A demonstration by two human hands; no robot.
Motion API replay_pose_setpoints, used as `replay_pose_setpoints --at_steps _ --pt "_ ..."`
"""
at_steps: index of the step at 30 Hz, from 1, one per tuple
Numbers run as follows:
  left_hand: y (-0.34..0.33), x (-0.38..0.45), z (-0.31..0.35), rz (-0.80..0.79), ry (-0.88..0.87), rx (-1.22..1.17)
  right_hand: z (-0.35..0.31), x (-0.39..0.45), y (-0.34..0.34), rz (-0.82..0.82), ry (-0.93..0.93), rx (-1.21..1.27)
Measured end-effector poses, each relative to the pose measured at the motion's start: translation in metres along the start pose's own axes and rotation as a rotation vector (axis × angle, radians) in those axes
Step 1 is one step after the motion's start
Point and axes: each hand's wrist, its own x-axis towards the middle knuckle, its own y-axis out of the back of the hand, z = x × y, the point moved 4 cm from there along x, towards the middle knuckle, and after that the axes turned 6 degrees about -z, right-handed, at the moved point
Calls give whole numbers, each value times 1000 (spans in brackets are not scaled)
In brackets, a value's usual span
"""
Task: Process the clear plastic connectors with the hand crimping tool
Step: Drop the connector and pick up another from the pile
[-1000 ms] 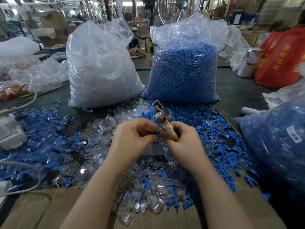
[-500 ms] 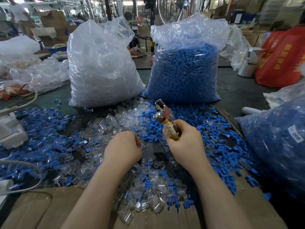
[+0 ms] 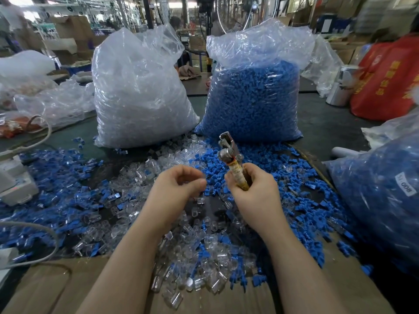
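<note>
My right hand (image 3: 251, 191) grips the hand crimping tool (image 3: 229, 152) by its tape-wrapped handle, with the metal head pointing up and away. My left hand (image 3: 176, 189) hovers just left of the tool, fingers curled and thumb against the forefinger. It pinches what looks like a small clear connector, which is barely visible between the fingers. Below both hands a loose pile of clear plastic connectors (image 3: 195, 252) lies mixed with blue plastic pieces (image 3: 283, 168) on the dark table.
A big bag of clear connectors (image 3: 140, 91) and a big bag of blue pieces (image 3: 254, 98) stand behind the pile. Another blue-filled bag (image 3: 381, 191) crowds the right. A white device (image 3: 13, 182) with cables sits left. Cardboard (image 3: 56, 288) covers the near edge.
My left hand left the tool, dipped into the pile of clear connectors, and has come back up beside the tool with curled fingers. My right hand kept holding the tool.
</note>
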Motion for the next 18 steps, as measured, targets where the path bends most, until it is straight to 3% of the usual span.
replay_pose_setpoints --at_steps 4,11,18 --pt "-7 -1 8 -107 -61 -339 -3 0 2 7 1 92" --pt "-9 -1 8 -152 -112 -331 -10 -1 4 6 31 125" --pt "-13 -2 8 -99 -104 -360 -11 -2 3 -2 29 141"
